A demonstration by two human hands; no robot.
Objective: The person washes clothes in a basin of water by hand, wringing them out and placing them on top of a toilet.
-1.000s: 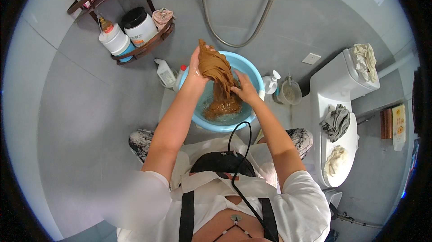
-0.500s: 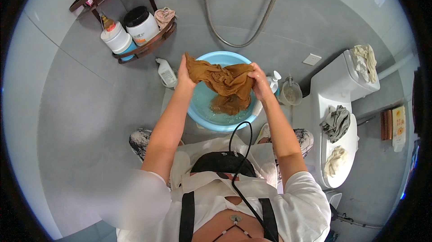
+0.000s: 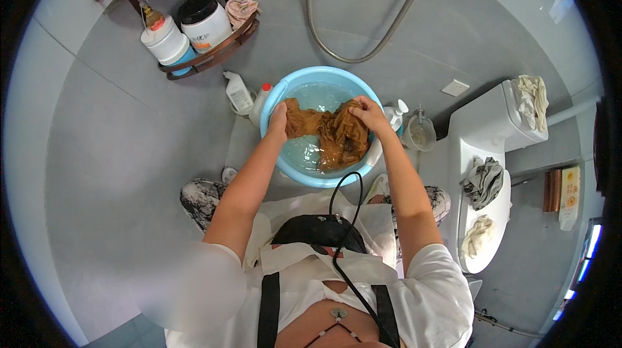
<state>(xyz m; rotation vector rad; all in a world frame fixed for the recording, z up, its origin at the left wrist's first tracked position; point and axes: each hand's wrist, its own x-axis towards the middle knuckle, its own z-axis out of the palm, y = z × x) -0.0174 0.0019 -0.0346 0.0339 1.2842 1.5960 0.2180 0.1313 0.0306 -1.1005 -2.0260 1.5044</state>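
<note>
A wet brown cloth garment (image 3: 340,133) lies bunched in a light blue plastic basin (image 3: 310,181) of water, partly under the surface. At its left end, my left hand (image 3: 278,121) is closed on the fabric just inside the rim. My right hand (image 3: 368,115) pinches the cloth near the right rim, with the thumb and fingers gathered on a fold. The garment's exact kind cannot be made out. Between the two hands it sags toward the water, and its lower part is soaked.
White bottles (image 3: 239,93) stand left of the basin, and a pump bottle (image 3: 396,112) is at its right. A corner shelf (image 3: 214,53) holds tubs. The toilet (image 3: 483,244) at right bears a grey cloth (image 3: 483,183) and pale cloths. A shower hose (image 3: 343,60) hangs behind.
Both hands have lowered the brown cloth from above the basin into the water. They have come a little closer together, and the cloth now hangs less spread out.
</note>
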